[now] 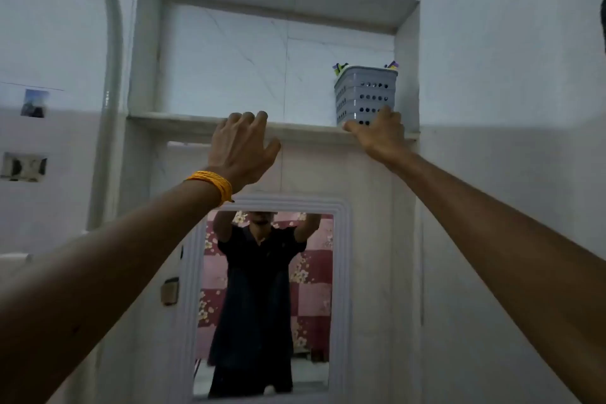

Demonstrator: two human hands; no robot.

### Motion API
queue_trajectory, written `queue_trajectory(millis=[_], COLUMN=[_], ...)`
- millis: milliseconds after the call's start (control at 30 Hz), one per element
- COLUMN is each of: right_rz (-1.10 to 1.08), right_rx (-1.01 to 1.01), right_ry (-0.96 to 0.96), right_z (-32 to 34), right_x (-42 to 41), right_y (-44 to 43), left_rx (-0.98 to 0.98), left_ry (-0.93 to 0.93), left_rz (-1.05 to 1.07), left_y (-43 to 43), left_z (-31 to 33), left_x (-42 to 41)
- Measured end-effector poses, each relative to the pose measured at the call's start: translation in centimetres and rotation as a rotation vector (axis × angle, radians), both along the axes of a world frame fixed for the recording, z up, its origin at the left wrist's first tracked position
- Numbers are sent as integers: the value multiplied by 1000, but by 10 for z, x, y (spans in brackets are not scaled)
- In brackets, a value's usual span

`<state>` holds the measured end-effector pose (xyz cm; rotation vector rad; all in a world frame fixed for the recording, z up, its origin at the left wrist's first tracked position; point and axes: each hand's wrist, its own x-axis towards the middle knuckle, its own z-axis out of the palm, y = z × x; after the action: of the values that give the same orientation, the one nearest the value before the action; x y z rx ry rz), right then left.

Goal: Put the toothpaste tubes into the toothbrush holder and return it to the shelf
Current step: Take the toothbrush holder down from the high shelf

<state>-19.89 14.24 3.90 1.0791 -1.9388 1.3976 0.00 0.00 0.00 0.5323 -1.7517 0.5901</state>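
Both arms reach up toward a recessed marble shelf in the upper half of the frame. The right hand, at centre right, has its fingers loosely extended and resting against the lower front of a grey perforated toothbrush holder, the thumb lying along the shelf edge; whether the fingers wrap the far side of the holder cannot be told. The holder stands upright at the right end of the shelf, close to the niche's right wall. Coloured tips poke above its rim at both top corners, too small and dim to tell toothpaste tubes from brushes. The left hand, at centre, is spread and holds nothing, fingertips curled at the shelf's front lip; contact with the stone is not clear. A yellow thread band circles the left wrist.

Below the shelf, in the lower centre, a white-framed mirror reflects a person in a dark shirt with both arms raised, before a pink patterned cloth; the mirror's bottom edge is cut off by the frame. A grey pipe runs down the wall at upper left, and two small pictures at far left are blurred
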Motion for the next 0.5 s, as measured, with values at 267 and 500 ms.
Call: queue_trajectory(millis=[267,500], right_rz=[-100,-121], right_rx=[-161,-265], right_ry=[-87,-190], right_z=[44,64], right_x=[-38,-54], right_y=[-46,-70], left_rx=[-59,-31], left_ry=[-171,-177], left_rz=[81,142], left_y=[-65,-75], left_z=[51,60], left_x=[-48,-60])
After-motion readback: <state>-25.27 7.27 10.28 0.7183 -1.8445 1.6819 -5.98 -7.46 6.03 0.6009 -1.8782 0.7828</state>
